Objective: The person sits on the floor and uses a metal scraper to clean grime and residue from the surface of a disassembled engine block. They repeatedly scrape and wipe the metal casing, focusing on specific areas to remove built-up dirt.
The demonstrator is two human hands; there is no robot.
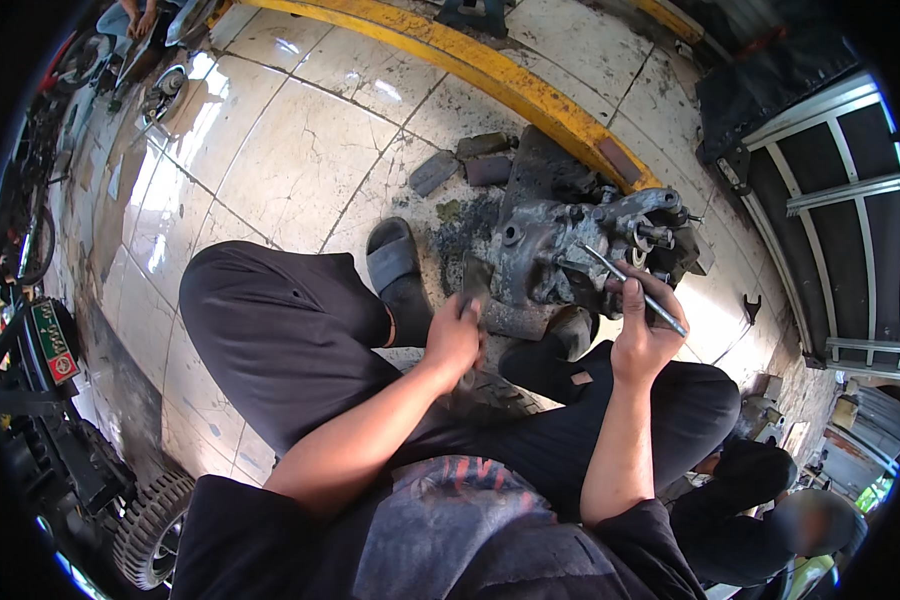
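A dirty grey metal casting [515, 245], with bosses and a shaft end on its right side, lies on the floor in front of me. My right hand [645, 325] is closed around a slim metal rod [660, 308], pen-like, whose tip reaches up-left onto the casting. Just left of the casting, my left hand [454, 338] is closed on a grey tool [477, 280]. Motion blurs that tool, so its kind is unclear; part of it sticks up above the fist.
Dark rectangular blocks [435, 173] lie beyond the casting. A yellow beam [450, 50] curves across the far side. My sandalled foot [395, 265] is close left of the casting. A tyre [152, 530] stands lower left; another person [740, 510] sits at lower right.
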